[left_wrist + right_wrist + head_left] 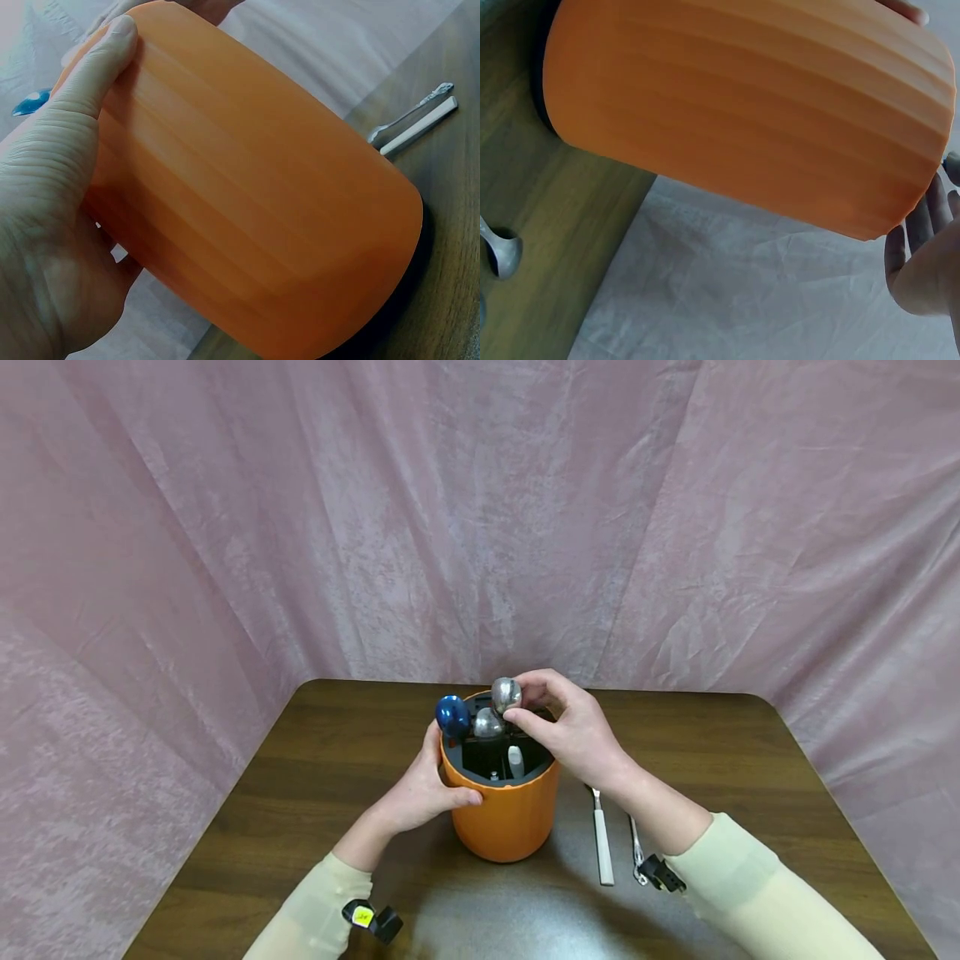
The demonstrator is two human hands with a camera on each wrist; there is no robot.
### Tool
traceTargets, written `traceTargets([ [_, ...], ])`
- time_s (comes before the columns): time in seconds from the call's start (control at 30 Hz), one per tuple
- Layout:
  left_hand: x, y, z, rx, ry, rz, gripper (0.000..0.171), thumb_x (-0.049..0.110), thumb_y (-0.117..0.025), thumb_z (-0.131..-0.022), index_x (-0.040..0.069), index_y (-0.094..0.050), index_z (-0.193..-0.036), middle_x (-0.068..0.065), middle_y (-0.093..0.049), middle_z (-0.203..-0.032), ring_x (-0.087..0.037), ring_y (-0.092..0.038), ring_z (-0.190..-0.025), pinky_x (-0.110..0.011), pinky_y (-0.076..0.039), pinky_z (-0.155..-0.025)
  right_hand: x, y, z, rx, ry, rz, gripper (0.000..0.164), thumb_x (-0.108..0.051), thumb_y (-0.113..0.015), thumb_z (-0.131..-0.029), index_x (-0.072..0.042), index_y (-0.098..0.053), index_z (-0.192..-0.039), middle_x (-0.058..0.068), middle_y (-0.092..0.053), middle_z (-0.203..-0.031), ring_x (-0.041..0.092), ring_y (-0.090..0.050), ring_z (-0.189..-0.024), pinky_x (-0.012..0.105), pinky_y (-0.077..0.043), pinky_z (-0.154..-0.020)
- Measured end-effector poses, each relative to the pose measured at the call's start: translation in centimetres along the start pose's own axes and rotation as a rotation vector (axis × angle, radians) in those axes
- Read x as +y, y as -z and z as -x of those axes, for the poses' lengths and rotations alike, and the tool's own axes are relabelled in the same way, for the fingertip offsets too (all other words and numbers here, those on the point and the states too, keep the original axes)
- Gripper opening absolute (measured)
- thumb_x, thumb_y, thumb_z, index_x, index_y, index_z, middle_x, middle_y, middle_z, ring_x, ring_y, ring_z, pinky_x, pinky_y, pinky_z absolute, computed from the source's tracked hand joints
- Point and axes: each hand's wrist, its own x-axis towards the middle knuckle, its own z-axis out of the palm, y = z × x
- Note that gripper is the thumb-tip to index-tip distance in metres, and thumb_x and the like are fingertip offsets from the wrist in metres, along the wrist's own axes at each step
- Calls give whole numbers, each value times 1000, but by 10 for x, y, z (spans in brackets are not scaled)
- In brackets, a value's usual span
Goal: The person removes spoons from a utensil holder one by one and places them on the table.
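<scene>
An orange utensil holder [504, 822] with a dark divided insert stands on the table. My left hand [420, 789] grips its left side near the rim, thumb in front; the left wrist view shows that thumb lying along the orange wall [255, 195]. With thumb and fingers, my right hand [570, 722] pinches a silver spoon [506, 694] by its bowl, above the holder's opening. Another silver spoon [489, 724] and a blue spoon [453, 717] stand bowl-up in the holder. A white handle end [516, 762] shows in the front compartment. The spoons' lower parts are hidden inside.
Right of the holder, a white-handled utensil [603, 847] and a silver utensil with an ornate handle [637, 852] lie on the wooden table [360, 735]. One spoon bowl [507, 255] shows in the right wrist view. A pink curtain [480, 527] hangs behind the table.
</scene>
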Motion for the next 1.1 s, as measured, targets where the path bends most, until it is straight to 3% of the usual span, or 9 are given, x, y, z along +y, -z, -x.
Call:
traceTargets([
  [0.23, 1, 0, 0, -7, -17, 1, 116, 44, -89, -78, 39, -6, -159, -5, -36, -155, -25, -47, -135, -53, -33, -115, -2, 3, 0, -4, -24, -59, 35, -9, -79, -91, -14, -65, -122, 4, -71, -89, 23, -69, -75, 35, -59, -71],
  [0.47, 1, 0, 1, -16, -33, 18, 118, 46, -89, -77, 40, -5, -159, -3, -35, -155, -25, -47, -134, -50, -35, -115, -3, 5, 0, -8, -52, -109, 36, -7, -77, -92, -13, -64, -125, 9, -72, -88, 27, -71, -75, 39, -60, -71],
  [0.67, 0, -1, 1, -20, -29, 11, 118, 50, -89, -76, 42, -5, -159, -1, -34, -156, -25, -46, -136, -53, -32, -115, -3, 8, 0, -2, -80, -122, 35, -8, -75, -95, -13, -62, -127, 11, -72, -88, 29, -71, -75, 34, -58, -65],
  [1.1, -2, 1, 0, -13, -38, 22, 118, 50, -90, -76, 40, -7, -159, -3, -36, -156, -26, -46, -135, -50, -34, -114, -9, 18, -8, 12, -113, -190, 36, -7, -71, -97, -8, -57, -130, 17, -69, -89, 46, -67, -78, 44, -59, -74],
])
